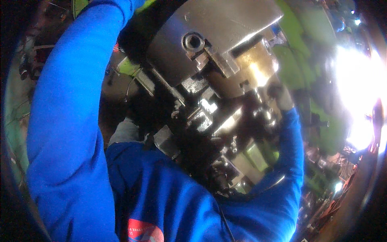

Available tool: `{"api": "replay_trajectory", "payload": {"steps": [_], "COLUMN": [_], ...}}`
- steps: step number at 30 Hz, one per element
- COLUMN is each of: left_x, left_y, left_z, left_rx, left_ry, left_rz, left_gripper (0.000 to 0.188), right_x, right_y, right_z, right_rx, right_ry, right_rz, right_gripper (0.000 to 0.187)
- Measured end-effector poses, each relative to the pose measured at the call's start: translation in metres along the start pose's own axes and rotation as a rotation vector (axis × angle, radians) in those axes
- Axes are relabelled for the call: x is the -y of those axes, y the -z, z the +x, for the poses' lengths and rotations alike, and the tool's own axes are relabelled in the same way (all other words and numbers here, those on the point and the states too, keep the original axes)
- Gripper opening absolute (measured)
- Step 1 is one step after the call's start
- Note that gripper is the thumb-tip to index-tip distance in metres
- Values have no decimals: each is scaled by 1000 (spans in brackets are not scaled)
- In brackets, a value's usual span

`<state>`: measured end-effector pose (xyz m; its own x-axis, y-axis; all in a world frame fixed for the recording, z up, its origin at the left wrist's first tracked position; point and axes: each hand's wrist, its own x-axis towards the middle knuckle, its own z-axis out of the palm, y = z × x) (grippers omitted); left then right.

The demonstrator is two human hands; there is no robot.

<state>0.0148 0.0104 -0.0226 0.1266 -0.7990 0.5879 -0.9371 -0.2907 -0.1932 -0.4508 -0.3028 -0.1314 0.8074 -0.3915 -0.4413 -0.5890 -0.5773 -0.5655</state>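
Observation:
A large steel lathe chuck [169, 52] fills the upper middle, its jaw [219, 62] against a brass-coloured round workpiece [246, 74]. My left arm, in a blue sleeve, rises along the left side and passes out at the top edge, so my left hand is out of sight. From the lower right my other blue sleeve reaches up to my right hand [282, 98], beside the workpiece's right end and close to shiny metal fittings [264, 115]. Shadow and blur hide its fingers; what they hold, if anything, cannot be made out. Below the workpiece sits a metal block [227, 123], partly in shadow.
Green machine body [308, 52] stands behind the chuck, blurred. A threaded screw [167, 85] slants left of centre. Handles and clamps [225, 165] lie near my blue-clad torso. Bright light washes out the right side, above a heap of metal scrap [334, 193].

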Motion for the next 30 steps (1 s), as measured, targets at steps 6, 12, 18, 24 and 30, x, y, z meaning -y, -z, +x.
{"api": "replay_trajectory", "payload": {"steps": [6, 12, 18, 24, 30], "left_x": [5, 2, 1, 4, -1], "left_y": [-11, -4, 0, 1, 5], "left_z": [-6, -2, -2, -3, -3], "left_rx": [-236, -128, -145, -102, -59], "left_ry": [-97, -57, -48, -35, -20], "left_rz": [5, -62, -101, -43, 0], "left_gripper": [20, 20, 21, 22, 23], "right_x": [-9, -20, -103, -115, -86], "right_y": [-4, 1, -14, -14, -22], "right_z": [-24, -33, -19, 4, -6], "right_rx": [-214, -11, -66, -77, -117], "right_ry": [173, -27, -96, -85, -42], "right_rz": [247, 438, 514, 484, 349], "right_gripper": [42, 52, 82, 92, 83]}}
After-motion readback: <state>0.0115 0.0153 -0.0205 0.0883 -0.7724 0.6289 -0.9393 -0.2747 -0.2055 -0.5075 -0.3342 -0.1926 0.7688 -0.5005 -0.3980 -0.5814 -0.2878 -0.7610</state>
